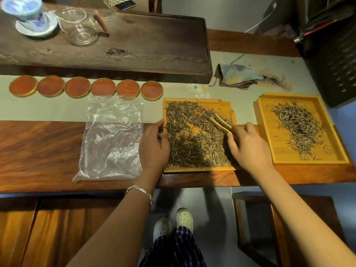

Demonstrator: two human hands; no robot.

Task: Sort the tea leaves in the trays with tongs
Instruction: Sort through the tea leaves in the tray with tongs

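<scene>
Two yellow bamboo trays sit on the wooden table. The near tray [199, 169] is covered with a wide spread of dry tea leaves [189, 143]. The right tray [265, 120] holds a smaller heap of tea leaves [297, 125]. My right hand [248, 147] grips bamboo tongs [220, 122], whose tips lie over the leaves in the near tray's upper right part. My left hand [153, 145] rests at that tray's left edge, fingers curled against the rim, a silver bangle on the wrist.
A crumpled clear plastic bag [112, 139] lies left of the near tray. Several round red coasters [77, 87] line up behind it. A dark wooden tea board [134, 47] carries a glass pitcher [81, 26] and a porcelain cup [28, 16]. A cloth pouch [237, 74] lies behind the trays.
</scene>
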